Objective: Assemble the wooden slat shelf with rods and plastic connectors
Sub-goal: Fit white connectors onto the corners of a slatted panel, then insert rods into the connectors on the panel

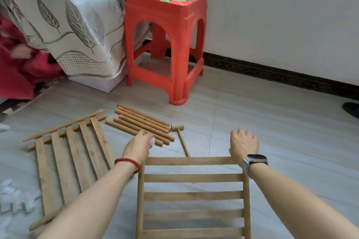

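Nearest, slat panel (193, 196) on the floor (272, 132); left hand (138, 146) pinches a white connector (152, 140), right hand (243, 146) fingers loosely spread.

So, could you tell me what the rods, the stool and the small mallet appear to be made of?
Rods: apparently light, unpainted wood or bamboo, going by the matte tan surface and faint grain.
Stool: moulded red plastic, glossy with rounded one-piece legs and a printed top.
Mallet: seemingly the same bare tan wood, head and thin handle alike; no metal shows.
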A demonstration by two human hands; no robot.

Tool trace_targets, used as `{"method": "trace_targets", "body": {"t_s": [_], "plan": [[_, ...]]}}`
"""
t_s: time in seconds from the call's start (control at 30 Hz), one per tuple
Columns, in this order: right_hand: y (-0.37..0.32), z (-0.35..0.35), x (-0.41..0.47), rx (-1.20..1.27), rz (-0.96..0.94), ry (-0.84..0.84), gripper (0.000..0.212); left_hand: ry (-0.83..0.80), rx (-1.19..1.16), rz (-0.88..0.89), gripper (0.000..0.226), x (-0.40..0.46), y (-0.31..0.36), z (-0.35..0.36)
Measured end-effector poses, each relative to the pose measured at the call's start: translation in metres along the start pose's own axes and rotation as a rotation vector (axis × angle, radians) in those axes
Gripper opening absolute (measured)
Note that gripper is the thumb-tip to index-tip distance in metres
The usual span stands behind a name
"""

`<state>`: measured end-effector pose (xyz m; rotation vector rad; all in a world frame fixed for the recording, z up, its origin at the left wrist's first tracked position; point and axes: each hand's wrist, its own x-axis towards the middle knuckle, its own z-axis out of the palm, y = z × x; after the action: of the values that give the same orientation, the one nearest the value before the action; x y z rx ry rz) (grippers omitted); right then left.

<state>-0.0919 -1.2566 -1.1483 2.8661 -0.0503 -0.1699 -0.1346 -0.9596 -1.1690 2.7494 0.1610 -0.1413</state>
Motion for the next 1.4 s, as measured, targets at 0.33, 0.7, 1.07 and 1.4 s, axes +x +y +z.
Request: {"method": "trace_targets", "body": {"t_s": [0.33,0.7,1.07,1.4], "plan": [[-0.031,0.148,0.068,-0.033,-0.070,-0.244,0.038,-0.192,0.007,-0.104,0.025,0.063,-0.042,0.134],[-0.183,0.124,0.093,0.385,-0.527,-0.031,0.032,-0.183,0.113,-0.081,0.060,0.050,-0.075,0.138],[-0.267,0.119,0.087,0.325,-0.592,-0.007,0.031,0.045,0.032,-0.271,0.035,0.020,-0.126,0.111],[-0.219,0.110,0.090,0.596,-0.528,-0.357,0.015,0.033,-0.315,-0.160,0.032,0.018,-0.091,0.127]]}}
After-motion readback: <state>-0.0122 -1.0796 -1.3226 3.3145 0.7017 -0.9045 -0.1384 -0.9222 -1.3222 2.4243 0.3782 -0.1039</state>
